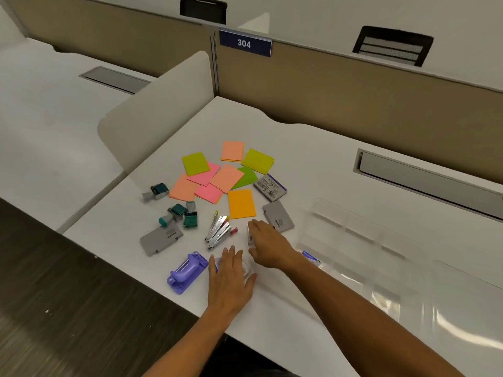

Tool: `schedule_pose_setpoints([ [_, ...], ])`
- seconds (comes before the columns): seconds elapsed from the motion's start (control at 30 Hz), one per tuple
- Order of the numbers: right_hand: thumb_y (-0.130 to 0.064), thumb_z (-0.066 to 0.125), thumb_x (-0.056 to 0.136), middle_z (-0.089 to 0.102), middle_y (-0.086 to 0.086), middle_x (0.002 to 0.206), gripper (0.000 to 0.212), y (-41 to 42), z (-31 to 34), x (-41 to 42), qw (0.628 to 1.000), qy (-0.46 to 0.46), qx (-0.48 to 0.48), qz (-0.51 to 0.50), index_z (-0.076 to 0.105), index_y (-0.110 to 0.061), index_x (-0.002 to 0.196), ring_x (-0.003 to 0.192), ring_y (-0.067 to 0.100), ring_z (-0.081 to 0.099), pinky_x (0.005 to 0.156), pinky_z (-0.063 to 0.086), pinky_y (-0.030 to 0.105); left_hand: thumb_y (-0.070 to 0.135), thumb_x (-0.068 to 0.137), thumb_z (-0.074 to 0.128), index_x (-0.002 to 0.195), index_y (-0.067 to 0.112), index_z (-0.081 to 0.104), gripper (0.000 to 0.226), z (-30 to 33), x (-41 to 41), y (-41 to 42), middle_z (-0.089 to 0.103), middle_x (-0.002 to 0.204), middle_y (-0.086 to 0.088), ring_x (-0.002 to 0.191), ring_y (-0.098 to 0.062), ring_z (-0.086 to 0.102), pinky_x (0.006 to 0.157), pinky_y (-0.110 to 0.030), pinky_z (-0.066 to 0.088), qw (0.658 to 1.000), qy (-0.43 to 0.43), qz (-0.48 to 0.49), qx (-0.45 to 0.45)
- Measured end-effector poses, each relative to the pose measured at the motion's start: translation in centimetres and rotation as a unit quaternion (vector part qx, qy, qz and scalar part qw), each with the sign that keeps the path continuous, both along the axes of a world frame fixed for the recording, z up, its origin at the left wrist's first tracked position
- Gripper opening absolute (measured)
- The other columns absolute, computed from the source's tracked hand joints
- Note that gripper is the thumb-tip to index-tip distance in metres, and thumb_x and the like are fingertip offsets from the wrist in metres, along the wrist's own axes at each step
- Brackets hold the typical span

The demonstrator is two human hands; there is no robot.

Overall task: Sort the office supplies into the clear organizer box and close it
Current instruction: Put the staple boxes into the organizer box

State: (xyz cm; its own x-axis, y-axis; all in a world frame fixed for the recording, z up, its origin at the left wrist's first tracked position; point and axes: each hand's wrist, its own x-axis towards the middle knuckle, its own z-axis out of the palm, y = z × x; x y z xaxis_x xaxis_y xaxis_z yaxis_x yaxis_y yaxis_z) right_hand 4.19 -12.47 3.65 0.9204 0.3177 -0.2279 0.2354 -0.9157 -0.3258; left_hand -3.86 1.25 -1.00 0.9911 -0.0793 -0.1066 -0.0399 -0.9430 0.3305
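On the white surface, going left to right: the purple plastic hole punch looks stiff and fairly heavy, best taken across its body. The left hand lies flat beside it, its grip released, fingers straight over a small clear item that cannot be identified. The pile of metal staplers looks hard and slippery. The right hand curls its grip around a small grey-white box, probably light and rigid. The clear plastic organizer box sits open to the right, smooth and brittle-looking.
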Motion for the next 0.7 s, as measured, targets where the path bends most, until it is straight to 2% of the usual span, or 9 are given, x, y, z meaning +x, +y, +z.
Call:
schedule_pose_setpoints([
  [0.1, -0.030, 0.058, 0.096, 0.008, 0.016, 0.162, 0.080, 0.4, -0.6, 0.3, 0.997, 0.043, -0.053, 0.025, 0.009, -0.007, 0.154, 0.149, 0.034, 0.012, 0.118, 0.021, 0.044, 0.066, 0.090, 0.032, 0.149, 0.023, 0.029, 0.073, -0.3, -0.1, 0.2, 0.028, 0.157, -0.001, 0.146, -0.016, 0.023, 0.118, -0.044, -0.013, 0.999, 0.001, -0.025, 0.020],
  [0.17, -0.023, 0.059, 0.096, 0.003, 0.018, 0.163, 0.082, 0.7, -0.8, 0.3, 0.995, 0.056, -0.071, 0.037, 0.005, -0.006, 0.155, 0.150, 0.033, 0.009, 0.118, 0.020, 0.044, 0.061, 0.092, 0.036, 0.146, 0.021, 0.036, 0.067, -0.4, -0.2, 0.5, 0.035, 0.154, -0.002, 0.143, -0.017, 0.031, 0.117, -0.043, -0.011, 0.999, -0.003, -0.036, 0.023],
  [0.23, -0.014, 0.062, 0.091, 0.016, 0.019, 0.160, 0.079, 1.0, -0.9, 0.1, 0.995, 0.050, -0.075, 0.037, 0.014, -0.005, 0.153, 0.145, 0.034, 0.022, 0.113, 0.032, 0.044, 0.054, 0.093, 0.043, 0.142, 0.020, 0.043, 0.060, -0.4, -0.1, 0.7, 0.041, 0.151, -0.002, 0.139, -0.017, 0.037, 0.119, -0.043, -0.002, 0.999, -0.008, -0.038, 0.019],
  [0.33, -0.013, 0.067, 0.088, 0.041, 0.014, 0.141, 0.067, 1.1, -1.0, 0.0, 0.997, 0.015, -0.070, 0.029, 0.032, -0.008, 0.145, 0.126, 0.029, 0.044, 0.096, 0.049, 0.039, 0.047, 0.088, 0.057, 0.136, 0.017, 0.050, 0.057, -0.3, -0.1, 0.8, 0.051, 0.141, -0.002, 0.131, -0.019, 0.046, 0.117, -0.046, 0.019, 1.000, -0.019, -0.023, -0.001],
  [0.43, -0.021, 0.067, 0.088, 0.051, 0.009, 0.127, 0.049, 1.2, -1.2, -0.1, 0.999, 0.001, -0.053, 0.006, 0.046, -0.013, 0.132, 0.111, 0.024, 0.050, 0.086, 0.053, 0.038, 0.041, 0.082, 0.067, 0.126, 0.016, 0.057, 0.052, -0.1, -0.1, 1.0, 0.061, 0.124, -0.002, 0.117, -0.020, 0.056, 0.111, -0.045, 0.034, 0.999, -0.043, -0.027, -0.014],
  [0.53, -0.033, 0.064, 0.091, 0.055, 0.005, 0.116, 0.037, 1.5, -1.5, -0.6, 0.999, -0.014, -0.033, -0.028, 0.053, -0.016, 0.122, 0.100, 0.020, 0.053, 0.081, 0.053, 0.036, 0.035, 0.073, 0.079, 0.114, 0.013, 0.063, 0.049, 0.2, -0.1, 0.9, 0.068, 0.107, -0.004, 0.099, -0.023, 0.064, 0.095, -0.042, 0.048, 0.997, -0.064, -0.038, -0.026],
  [0.6, -0.037, 0.061, 0.093, 0.057, 0.004, 0.111, 0.032, 1.7, -1.8, -1.1, 0.999, -0.022, -0.027, -0.040, 0.055, -0.017, 0.117, 0.094, 0.018, 0.053, 0.079, 0.053, 0.033, 0.032, 0.071, 0.082, 0.111, 0.012, 0.064, 0.048, 0.4, -0.1, 0.8, 0.069, 0.101, -0.005, 0.093, -0.023, 0.065, 0.089, -0.040, 0.051, 0.996, -0.070, -0.035, -0.043],
  [0.7, -0.037, 0.061, 0.094, 0.058, 0.005, 0.110, 0.030, 1.6, -1.9, -1.5, 0.998, -0.023, -0.026, -0.046, 0.055, -0.016, 0.115, 0.091, 0.017, 0.053, 0.078, 0.052, 0.032, 0.029, 0.075, 0.079, 0.113, 0.012, 0.063, 0.045, 0.6, -0.1, 0.9, 0.068, 0.103, -0.005, 0.095, -0.023, 0.065, 0.093, -0.041, 0.050, 0.994, -0.070, -0.017, -0.080],
])
